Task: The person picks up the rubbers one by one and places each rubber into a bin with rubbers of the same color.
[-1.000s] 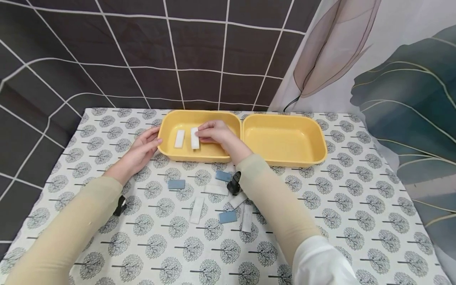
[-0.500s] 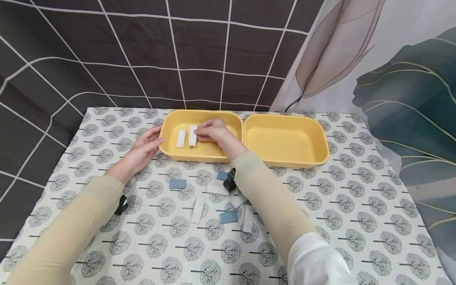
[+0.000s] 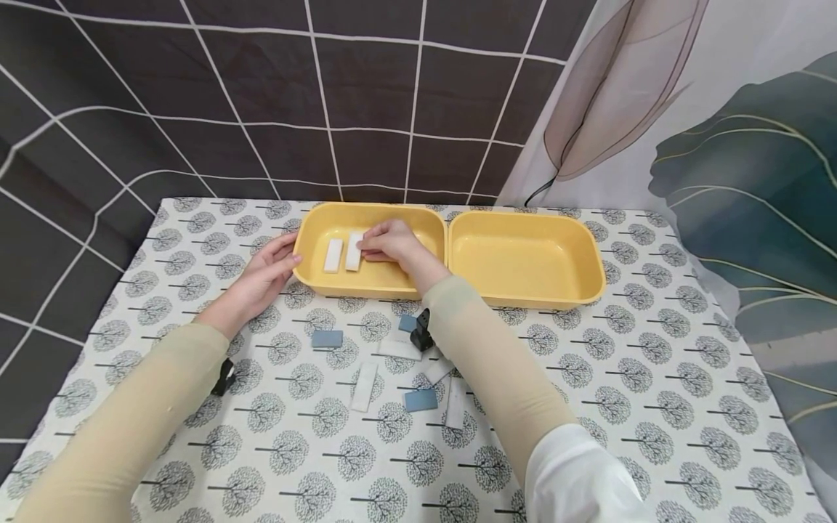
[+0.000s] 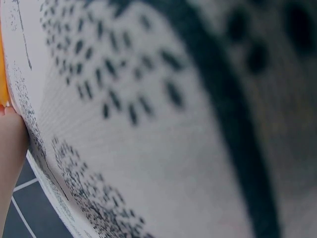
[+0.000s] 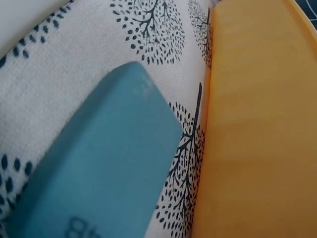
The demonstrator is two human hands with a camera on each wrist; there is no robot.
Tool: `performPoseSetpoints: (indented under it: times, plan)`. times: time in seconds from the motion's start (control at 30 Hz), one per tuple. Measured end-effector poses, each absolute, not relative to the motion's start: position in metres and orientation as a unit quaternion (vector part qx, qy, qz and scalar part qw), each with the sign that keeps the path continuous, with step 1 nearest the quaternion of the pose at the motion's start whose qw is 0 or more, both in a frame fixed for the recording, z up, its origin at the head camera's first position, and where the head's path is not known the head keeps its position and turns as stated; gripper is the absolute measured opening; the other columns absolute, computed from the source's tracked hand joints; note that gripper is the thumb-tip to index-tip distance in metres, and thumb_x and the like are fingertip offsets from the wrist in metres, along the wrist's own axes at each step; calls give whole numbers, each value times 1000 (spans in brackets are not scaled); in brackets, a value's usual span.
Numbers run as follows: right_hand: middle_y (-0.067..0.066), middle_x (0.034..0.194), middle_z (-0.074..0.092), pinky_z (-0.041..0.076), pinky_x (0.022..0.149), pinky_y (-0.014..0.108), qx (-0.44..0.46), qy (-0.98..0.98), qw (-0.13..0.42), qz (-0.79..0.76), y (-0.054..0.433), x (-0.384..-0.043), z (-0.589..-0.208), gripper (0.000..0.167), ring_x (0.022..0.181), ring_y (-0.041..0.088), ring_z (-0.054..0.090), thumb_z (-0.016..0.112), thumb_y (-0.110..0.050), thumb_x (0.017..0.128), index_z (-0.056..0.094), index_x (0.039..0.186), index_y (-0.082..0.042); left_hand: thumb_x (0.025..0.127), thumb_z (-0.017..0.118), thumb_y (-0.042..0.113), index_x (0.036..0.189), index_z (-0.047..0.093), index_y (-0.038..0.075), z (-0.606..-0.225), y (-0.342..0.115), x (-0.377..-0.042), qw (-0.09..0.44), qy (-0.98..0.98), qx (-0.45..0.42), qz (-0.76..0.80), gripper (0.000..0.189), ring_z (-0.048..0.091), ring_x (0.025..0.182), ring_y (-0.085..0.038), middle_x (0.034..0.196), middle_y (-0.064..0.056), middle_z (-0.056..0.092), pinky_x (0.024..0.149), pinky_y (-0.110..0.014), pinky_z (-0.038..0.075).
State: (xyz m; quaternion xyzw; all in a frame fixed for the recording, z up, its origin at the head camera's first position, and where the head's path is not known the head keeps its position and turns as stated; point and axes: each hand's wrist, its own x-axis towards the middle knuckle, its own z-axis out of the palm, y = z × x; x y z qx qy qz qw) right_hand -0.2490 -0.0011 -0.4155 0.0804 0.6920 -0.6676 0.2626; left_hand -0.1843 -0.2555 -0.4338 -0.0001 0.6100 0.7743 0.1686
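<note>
Two yellow trays stand side by side on the cloth-covered table. At the left tray (image 3: 307, 280), my left hand (image 3: 261, 274) touches the rounded left end, thumb and fingers spread against it. Inside that tray lies a white rectangular block (image 3: 333, 256). To its right is a second white block (image 3: 353, 251), roughly parallel, its right side pinched by the fingertips of my right hand (image 3: 392, 243). In the left wrist view only a small strip of yellow tray (image 4: 4, 74) shows. The right wrist view has a blue block (image 5: 109, 153) with dark lettering beside the yellow tray wall (image 5: 257, 124).
The right tray (image 3: 523, 254) adjoins the left one. In front lie blue blocks (image 3: 327, 339), (image 3: 421, 400) and several white blocks (image 3: 364, 386), some partly under my right forearm. A dark tile-patterned wall (image 3: 366, 87) rises behind the table.
My right hand has shifted the white block slightly left and lowered it beside the other one, and it now stands more closely parallel. The left hand has stayed at the tray's end.
</note>
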Motion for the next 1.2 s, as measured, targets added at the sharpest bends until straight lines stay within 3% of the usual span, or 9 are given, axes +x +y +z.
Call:
performPoseSetpoints:
  times: [0.4,0.67,0.9,1.07,1.2]
  plan:
    - [7,86,64,67,68,20,38,720,249,-647,-3,-247,-418,21,68,12,67,73,7,95,65,113,15,106,56,0,167,14,-1,-432,-256,-184,175,609,-7,774,74,53,126,3,177,-22,9,113,-8,47]
    - [6,83,64,69,74,24,19,756,211,-619,-5,-247,-421,24,66,11,66,77,8,91,68,111,16,107,54,0,167,13,-2,-432,-255,-183,172,610,-8,774,73,53,126,4,177,-22,9,111,-7,47]
    - [17,94,75,67,74,22,-3,800,183,-571,-3,-248,-419,28,71,11,68,82,4,88,71,113,9,107,54,0,167,14,-2,-433,-255,-184,170,614,-2,771,73,52,129,2,175,-21,16,112,-8,47]
    - [21,111,78,64,77,19,-28,842,158,-516,-1,-248,-418,29,87,19,72,85,0,87,74,113,4,107,54,0,167,14,-2,-434,-254,-185,167,612,2,773,72,53,129,1,176,-23,10,115,-9,45]
    - [19,112,79,60,76,17,-36,851,154,-500,-1,-249,-418,28,95,22,73,85,-2,88,74,113,3,107,54,-1,166,17,-3,-434,-254,-185,163,609,1,776,70,52,130,0,175,-22,12,116,-10,45]
